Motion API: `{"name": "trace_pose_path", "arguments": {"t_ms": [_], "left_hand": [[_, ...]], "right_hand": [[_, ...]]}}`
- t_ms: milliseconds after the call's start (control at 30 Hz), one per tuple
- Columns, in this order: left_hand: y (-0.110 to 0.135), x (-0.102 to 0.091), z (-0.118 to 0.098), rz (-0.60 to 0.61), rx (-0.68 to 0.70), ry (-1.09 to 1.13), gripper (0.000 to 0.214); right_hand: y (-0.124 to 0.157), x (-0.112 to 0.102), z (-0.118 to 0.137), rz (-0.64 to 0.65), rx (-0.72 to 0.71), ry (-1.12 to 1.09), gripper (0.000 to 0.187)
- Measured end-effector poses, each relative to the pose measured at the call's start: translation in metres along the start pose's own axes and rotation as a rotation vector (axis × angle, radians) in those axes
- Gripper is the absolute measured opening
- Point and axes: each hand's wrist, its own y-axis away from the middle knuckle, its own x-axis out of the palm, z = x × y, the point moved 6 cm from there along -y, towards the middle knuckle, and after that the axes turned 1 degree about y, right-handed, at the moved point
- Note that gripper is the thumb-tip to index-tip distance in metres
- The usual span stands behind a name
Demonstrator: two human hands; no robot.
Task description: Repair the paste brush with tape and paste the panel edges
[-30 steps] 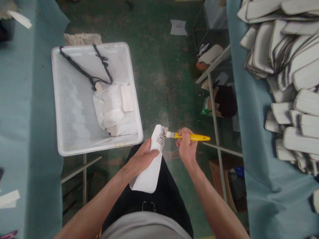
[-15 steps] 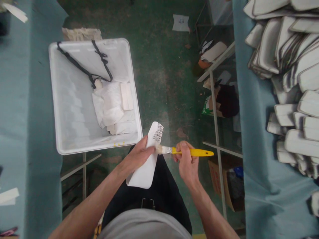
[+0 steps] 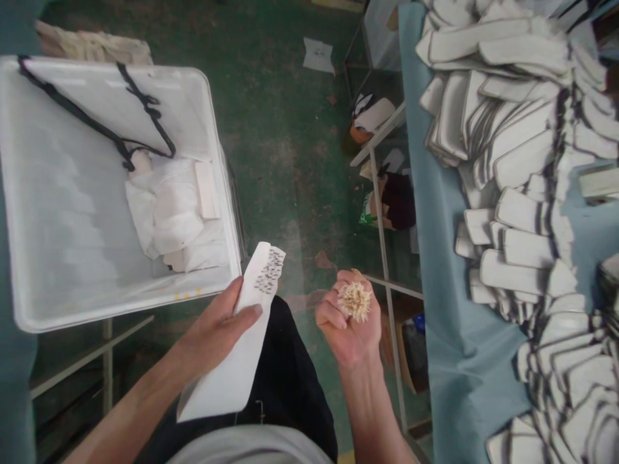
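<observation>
My left hand (image 3: 225,328) is closed around a stack of flat white pieces (image 3: 227,374), its thumb lying across the top. The far right end of the stack is fanned into steps with dark edge marks. To the right, apart from the stack, my right hand (image 3: 351,325) is in a fist around a paintbrush (image 3: 354,301). Its pale bristles point up toward my head, and the yellow handle is mostly hidden behind the fist.
A big white bin (image 3: 62,193) with black straps and white bundles inside stands at left. On the right, a blue-covered table (image 3: 454,361) bears many dark-edged white pieces (image 3: 512,270). Beneath it is a metal frame (image 3: 380,212) with boxes. A paper sheet (image 3: 318,55) lies on the green floor.
The brush has come off the fanned end and turned from lying sideways to bristles up. My view has shifted right, showing more of the right table.
</observation>
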Motion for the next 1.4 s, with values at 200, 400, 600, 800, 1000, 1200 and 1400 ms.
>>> {"name": "trace_pose_path", "arguments": {"t_ms": [200,400,600,800,1000,1200,1400], "left_hand": [[0.009,0.005,-0.007,0.049,0.006,-0.023,0.073],[0.012,0.007,-0.009,0.048,0.01,-0.038,0.066],[0.014,0.009,-0.011,0.051,0.018,0.009,0.068],[0.017,0.01,-0.012,0.047,0.017,0.009,0.069],[0.02,0.015,-0.015,0.068,0.017,0.002,0.067],[0.026,0.021,-0.022,0.071,0.013,0.008,0.063],[0.025,0.02,-0.028,0.038,0.047,0.007,0.053]], "right_hand": [[-0.001,0.007,0.002,0.121,0.038,-0.058,0.04],[-0.002,0.009,0.002,0.125,-0.013,0.058,0.047],[-0.002,0.008,0.004,0.067,-0.088,0.19,0.052],[0.0,0.005,0.003,0.085,-0.108,0.232,0.053],[-0.001,0.009,0.001,0.178,-0.095,0.152,0.051],[0.001,0.007,0.01,-0.019,-0.222,0.37,0.06],[0.016,0.013,0.023,-0.187,-0.503,0.676,0.05]]}}
